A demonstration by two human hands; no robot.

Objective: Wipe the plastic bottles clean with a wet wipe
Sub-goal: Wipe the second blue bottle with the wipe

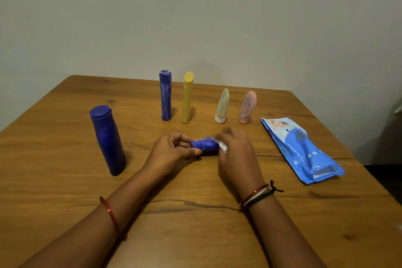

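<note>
Big blue bottle [108, 140] stands w/ cap up toward the left edge of the bench [65, 180], apart from the rest, prob. set aside. Left hand [171, 150] pinches one end of the small blue bottle [204, 143] near the bench middle to steady it. It lies on its side, long axis left-right. Right hand [237, 154] presses the wet wipe [223, 147] on the other end, fingers curled round it. Four streaked bottles [165, 95] wait along the far edge; wipes pack [302, 150] near the right edge.
</note>
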